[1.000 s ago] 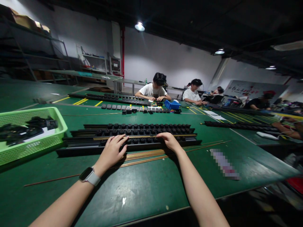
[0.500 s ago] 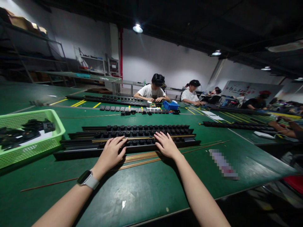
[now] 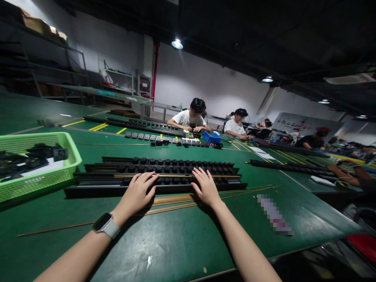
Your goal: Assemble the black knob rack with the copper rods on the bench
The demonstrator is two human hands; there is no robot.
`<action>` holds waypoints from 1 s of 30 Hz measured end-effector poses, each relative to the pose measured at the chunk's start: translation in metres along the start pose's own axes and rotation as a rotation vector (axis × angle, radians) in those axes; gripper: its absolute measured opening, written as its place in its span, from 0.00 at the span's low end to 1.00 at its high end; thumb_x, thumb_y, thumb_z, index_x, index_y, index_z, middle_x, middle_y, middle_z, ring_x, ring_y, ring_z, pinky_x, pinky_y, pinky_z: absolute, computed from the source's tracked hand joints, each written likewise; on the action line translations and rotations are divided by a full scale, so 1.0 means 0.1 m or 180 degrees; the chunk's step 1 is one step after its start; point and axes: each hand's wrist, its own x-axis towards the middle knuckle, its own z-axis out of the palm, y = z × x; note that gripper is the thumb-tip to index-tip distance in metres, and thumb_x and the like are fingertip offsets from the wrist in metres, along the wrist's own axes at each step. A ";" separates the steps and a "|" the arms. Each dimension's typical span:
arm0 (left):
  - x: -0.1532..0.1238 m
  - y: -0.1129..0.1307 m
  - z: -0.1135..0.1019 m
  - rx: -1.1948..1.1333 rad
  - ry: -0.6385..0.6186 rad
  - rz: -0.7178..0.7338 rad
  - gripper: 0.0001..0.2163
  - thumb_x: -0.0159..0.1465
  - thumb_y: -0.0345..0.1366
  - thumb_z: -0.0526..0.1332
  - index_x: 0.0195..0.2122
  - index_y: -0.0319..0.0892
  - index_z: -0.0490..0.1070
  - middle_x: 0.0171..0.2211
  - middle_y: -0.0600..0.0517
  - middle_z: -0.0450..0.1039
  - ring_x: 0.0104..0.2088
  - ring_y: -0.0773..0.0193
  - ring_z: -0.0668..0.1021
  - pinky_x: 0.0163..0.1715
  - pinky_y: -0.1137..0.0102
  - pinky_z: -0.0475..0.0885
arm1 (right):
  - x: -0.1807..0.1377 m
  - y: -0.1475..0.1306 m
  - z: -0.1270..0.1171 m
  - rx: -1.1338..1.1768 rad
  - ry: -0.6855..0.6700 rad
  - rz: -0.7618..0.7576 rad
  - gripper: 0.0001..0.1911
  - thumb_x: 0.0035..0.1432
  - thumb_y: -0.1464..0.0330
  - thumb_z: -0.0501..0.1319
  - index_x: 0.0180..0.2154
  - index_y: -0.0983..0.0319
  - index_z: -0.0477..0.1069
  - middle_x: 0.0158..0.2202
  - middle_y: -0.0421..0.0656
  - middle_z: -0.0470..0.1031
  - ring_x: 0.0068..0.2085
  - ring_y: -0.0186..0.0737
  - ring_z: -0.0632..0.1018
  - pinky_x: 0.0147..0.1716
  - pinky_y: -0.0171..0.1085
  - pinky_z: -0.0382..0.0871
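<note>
A green table (image 3: 173, 246) is spreading across the foreground, and on its far side two co-workers, a nearer one (image 3: 186, 118) and a farther one (image 3: 233, 126), are bending over their work in white shirts. Several long black rails (image 3: 96, 190) are lying side by side on the table, directly before the person. A light green basket (image 3: 38, 187) is standing just left of them, holding loose black parts. Nearer the person, a loose bundle of brass rods (image 3: 173, 200) is lying on the table, running partly under both hands. A blue bin (image 3: 212, 137) is sitting beyond the rails, near the nearer co-worker. The left hand (image 3: 139, 191) is lying palm down, fingers extended and slightly parted, its fingertips reaching onto the rails. The right hand (image 3: 207, 190) is fanning its fingers wide, thumb apart, reaching across thin gold rods (image 3: 176, 176) that are running along the rails; whether it is pressing on them, I cannot tell. Neither hand is visibly gripping anything. A watch (image 3: 102, 223) is circling the left wrist. Round black parts (image 3: 174, 162) are lining the rails in rows.
</note>
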 end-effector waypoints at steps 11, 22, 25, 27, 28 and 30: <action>0.00 0.01 -0.01 0.0027 0.0016 -0.0005 0.23 0.75 0.43 0.55 0.70 0.52 0.70 0.68 0.44 0.72 0.68 0.49 0.73 0.71 0.43 0.61 | 0.29 -0.20 0.10 -0.0127 0.0012 -0.0703 0.11 0.71 0.64 0.68 0.53 0.49 0.83 0.69 0.44 0.73 0.69 0.55 0.71 0.74 0.69 0.54; -0.01 0.00 0.01 0.0092 -0.0040 -0.0015 0.23 0.76 0.43 0.54 0.70 0.50 0.69 0.69 0.45 0.72 0.69 0.51 0.72 0.73 0.44 0.59 | 0.12 -0.52 -0.05 0.0275 0.0235 -0.0896 0.11 0.77 0.68 0.58 0.47 0.53 0.80 0.51 0.44 0.84 0.61 0.48 0.78 0.73 0.60 0.61; -0.02 0.00 0.02 0.0083 -0.0019 -0.0030 0.23 0.75 0.43 0.55 0.69 0.50 0.69 0.69 0.45 0.72 0.68 0.50 0.72 0.73 0.44 0.59 | 0.01 -0.76 -0.16 0.0351 -0.0160 -0.1228 0.12 0.77 0.66 0.55 0.49 0.53 0.78 0.48 0.45 0.82 0.52 0.46 0.79 0.64 0.53 0.71; -0.02 -0.01 0.04 0.0064 0.0014 -0.0038 0.23 0.75 0.43 0.56 0.69 0.49 0.70 0.69 0.45 0.72 0.68 0.50 0.73 0.72 0.44 0.59 | -0.04 -0.82 -0.17 0.0197 -0.0252 -0.1238 0.12 0.77 0.66 0.54 0.47 0.56 0.77 0.45 0.47 0.81 0.46 0.47 0.78 0.50 0.49 0.75; -0.02 -0.01 0.04 0.0055 0.0030 -0.0037 0.22 0.75 0.43 0.56 0.69 0.49 0.70 0.68 0.44 0.72 0.68 0.50 0.73 0.72 0.44 0.59 | -0.04 -0.80 -0.16 0.0068 -0.0261 -0.1129 0.12 0.77 0.65 0.54 0.46 0.58 0.77 0.44 0.48 0.81 0.44 0.46 0.77 0.46 0.47 0.74; -0.01 -0.01 0.04 0.0048 0.0046 -0.0020 0.22 0.75 0.43 0.56 0.69 0.50 0.71 0.68 0.45 0.72 0.68 0.50 0.73 0.72 0.43 0.60 | -0.02 -0.69 -0.10 -0.0192 -0.0244 -0.0788 0.10 0.77 0.65 0.57 0.49 0.60 0.77 0.44 0.48 0.80 0.44 0.46 0.77 0.42 0.44 0.71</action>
